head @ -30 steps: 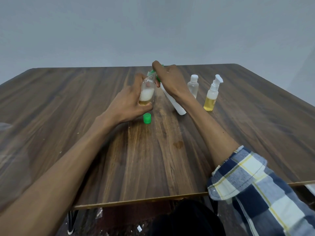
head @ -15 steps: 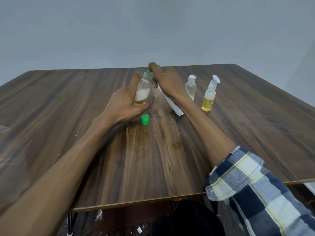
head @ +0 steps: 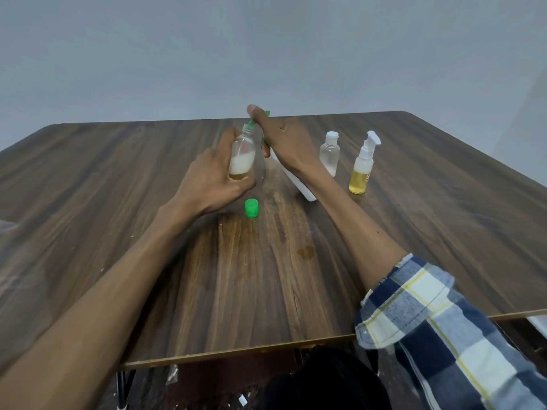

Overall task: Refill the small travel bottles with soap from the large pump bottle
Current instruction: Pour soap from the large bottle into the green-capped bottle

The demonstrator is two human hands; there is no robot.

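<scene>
My left hand (head: 211, 184) grips a small clear travel bottle (head: 242, 159), uncapped and lifted above the table, with white foamy soap over a thin amber layer at its bottom. My right hand (head: 285, 140) holds the large white pump bottle (head: 297, 184) tilted, its base on the table; my fingers lie over the green pump head, whose nozzle (head: 251, 124) sits at the small bottle's mouth. The small bottle's green cap (head: 251, 208) lies on the table just below my left hand.
A clear flip-top travel bottle (head: 329, 153) and a small pump bottle of yellow liquid (head: 362, 170) stand to the right of my right hand. The wooden table (head: 236, 276) has a small wet stain (head: 306, 251) near its middle. A plaid sleeve covers my right upper arm.
Both hands and the two bottles keep nearly the same pose. The whole scene has shifted slightly left and down in view as my head moved.
</scene>
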